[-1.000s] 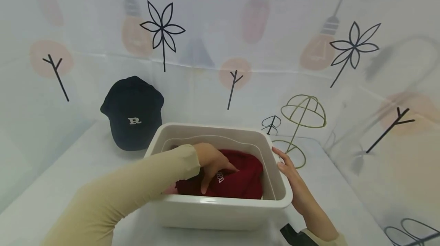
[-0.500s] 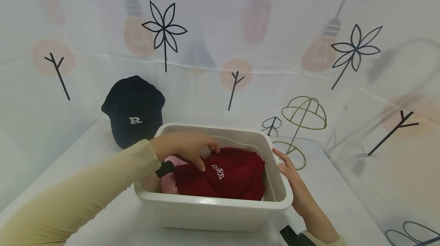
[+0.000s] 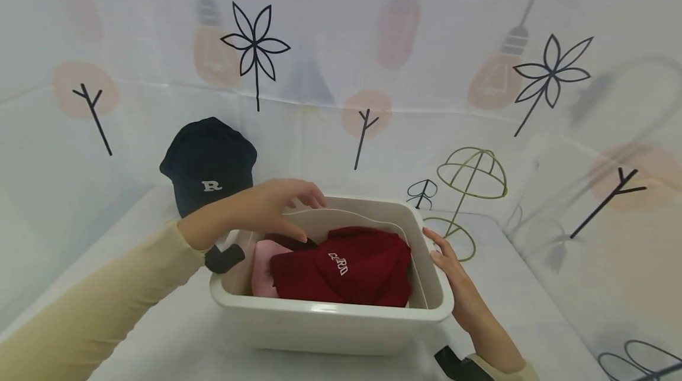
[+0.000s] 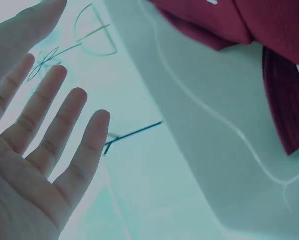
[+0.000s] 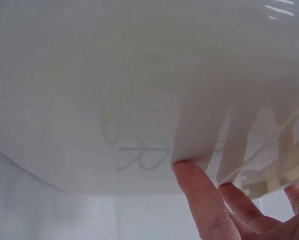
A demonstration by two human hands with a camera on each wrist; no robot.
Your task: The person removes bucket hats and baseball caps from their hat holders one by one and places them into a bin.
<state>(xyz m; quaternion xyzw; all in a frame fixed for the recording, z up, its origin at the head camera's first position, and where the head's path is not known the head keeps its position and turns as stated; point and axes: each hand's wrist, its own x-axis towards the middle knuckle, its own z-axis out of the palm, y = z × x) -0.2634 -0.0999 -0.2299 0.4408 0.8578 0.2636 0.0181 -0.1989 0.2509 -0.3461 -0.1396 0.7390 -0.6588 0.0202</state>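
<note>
A dark red cap (image 3: 367, 268) with white lettering lies in the white plastic bin (image 3: 341, 328). Beside it, at the bin's left end, is a folded pink cloth item (image 3: 263, 268). My left hand (image 3: 266, 206) hovers over the bin's back left rim, fingers spread and holding nothing; the left wrist view shows the bare palm (image 4: 29, 170) beside the bin wall. At the bin's right side, my right hand (image 3: 453, 271) rests its fingers along the rim. Its fingertips (image 5: 192, 175) press flat on the outer wall in the right wrist view.
A black cap (image 3: 205, 162) with a white R stands behind the bin's left corner, against the patterned backdrop (image 3: 309, 150). The bin sits on a white-covered table (image 3: 176, 316). Both wrists wear black straps.
My left hand has let go of the red cap, risen out of the bin and moved left to its back rim. The red cap stays inside. My right hand has kept its place.
</note>
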